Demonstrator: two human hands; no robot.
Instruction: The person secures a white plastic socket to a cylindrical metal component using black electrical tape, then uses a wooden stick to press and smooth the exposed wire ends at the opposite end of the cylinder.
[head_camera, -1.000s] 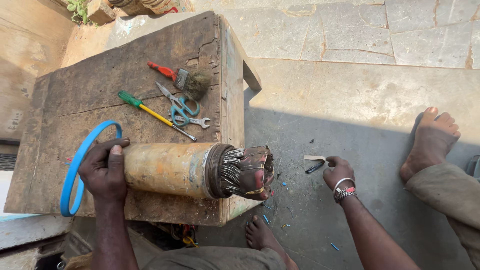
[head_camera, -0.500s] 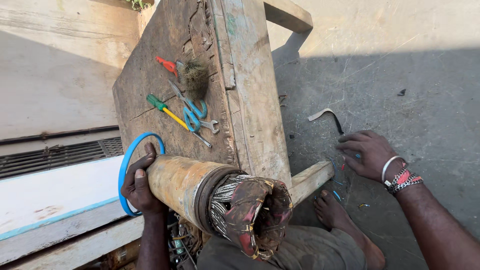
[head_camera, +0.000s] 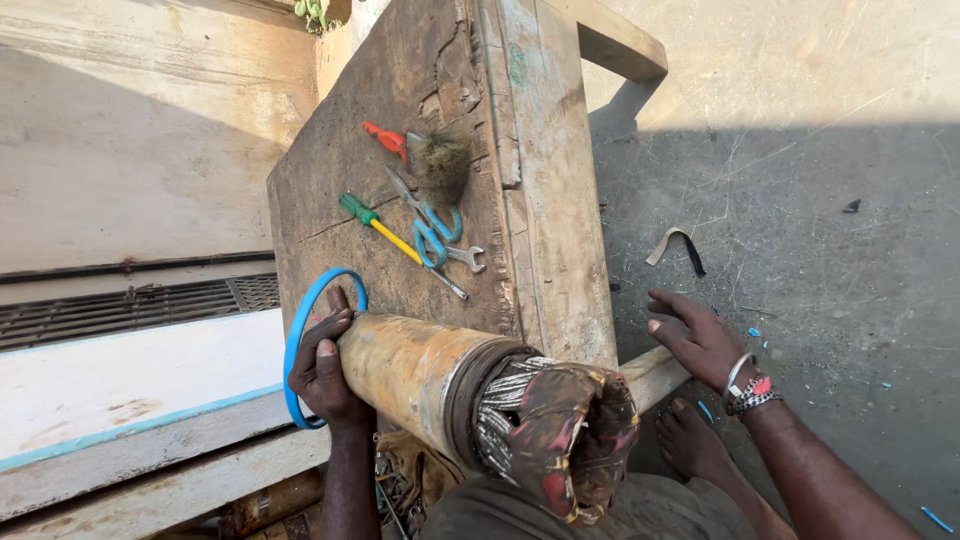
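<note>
A long rusty metal cylinder (head_camera: 410, 365) with a bundle of copper windings (head_camera: 560, 430) at its near end lies across the near edge of a wooden workbench (head_camera: 540, 170). My left hand (head_camera: 322, 365) grips the cylinder's far end, next to a blue ring (head_camera: 300, 330). My right hand (head_camera: 700, 335) is flat and open low over the concrete floor, right of the bench, holding nothing. A curved metal strip (head_camera: 675, 243) lies on the floor beyond it.
On the bench lie a green-handled screwdriver (head_camera: 385, 230), blue-handled scissors (head_camera: 430, 225), a small spanner (head_camera: 468, 257), a red-handled tool (head_camera: 385, 140) and a wire brush (head_camera: 440, 160). A bare foot (head_camera: 690, 440) rests below. A floor grate (head_camera: 120, 310) lies at left.
The view has swung left and closer. My right hand has come off the floor near the metal strip and drawn back toward the bench. My left hand stays on the cylinder.
</note>
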